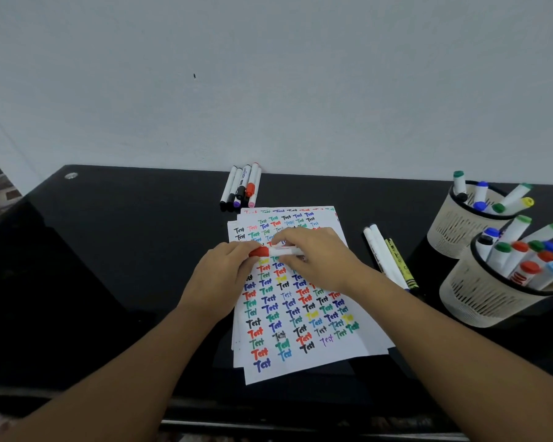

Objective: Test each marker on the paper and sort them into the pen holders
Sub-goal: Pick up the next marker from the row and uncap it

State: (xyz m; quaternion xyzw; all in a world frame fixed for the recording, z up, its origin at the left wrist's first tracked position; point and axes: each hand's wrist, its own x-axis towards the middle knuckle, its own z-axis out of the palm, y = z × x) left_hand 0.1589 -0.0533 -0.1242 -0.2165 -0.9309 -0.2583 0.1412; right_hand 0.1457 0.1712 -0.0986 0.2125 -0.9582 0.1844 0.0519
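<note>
Red-capped and white-bodied, the marker (276, 251) sits at mid-frame between both hands, and I see each grip closed on it. My left hand (219, 275) curls its fingers round the red cap end; my right hand (313, 261) pinches the white barrel just beside it. The marker lies level, long axis running left to right across the frame, cap pointing left. It hovers over the upper part of the paper (300, 314), a loose stack of sheets covered in coloured "Test" marks, lying on the black worktop (125, 250). Right of the paper lie loose markers (388, 258), pointing away from me. At far right stand two pen holders (479, 301), both holding markers. Beyond the paper, against the wall, lies another marker cluster (241, 186).
</note>
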